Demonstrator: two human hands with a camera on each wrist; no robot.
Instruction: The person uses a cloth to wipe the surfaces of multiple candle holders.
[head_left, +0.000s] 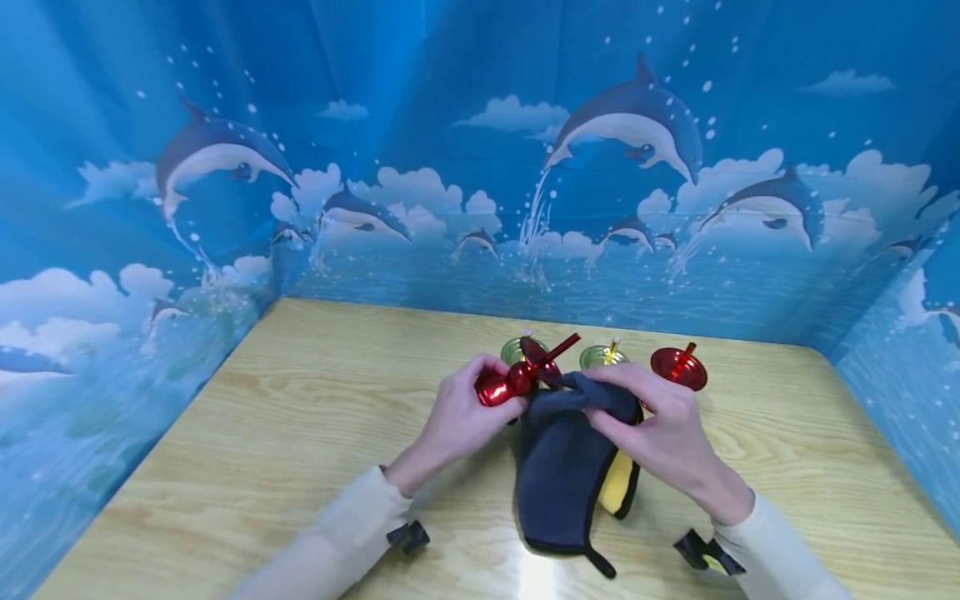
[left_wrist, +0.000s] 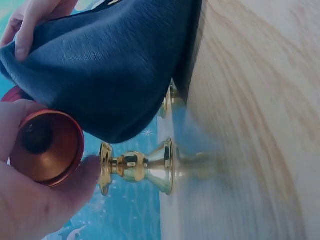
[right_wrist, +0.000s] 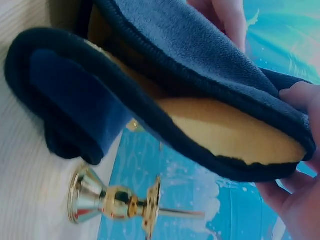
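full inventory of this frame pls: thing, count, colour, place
red candlestick: 1, shiny red, held off the table, centre
navy cloth: 1, navy with yellow underside, lying on the table centre, far end lifted
gold candlesticks: 2, gold, standing behind the cloth
second red candlestick: 1, red, standing to the right of the gold ones
table: 1, light wood
backdrop: 1, blue with dolphins, around the table
left hand: grips the red candlestick
right hand: pinches the cloth's lifted end

Light wood-grain surface [head_left: 300, 433]. Two gold candle holders [head_left: 517, 348] [head_left: 602, 356] and one red candle holder [head_left: 678, 367] standing at rear. Blue dolphin-printed backdrop [head_left: 450, 167] encloses three sides.
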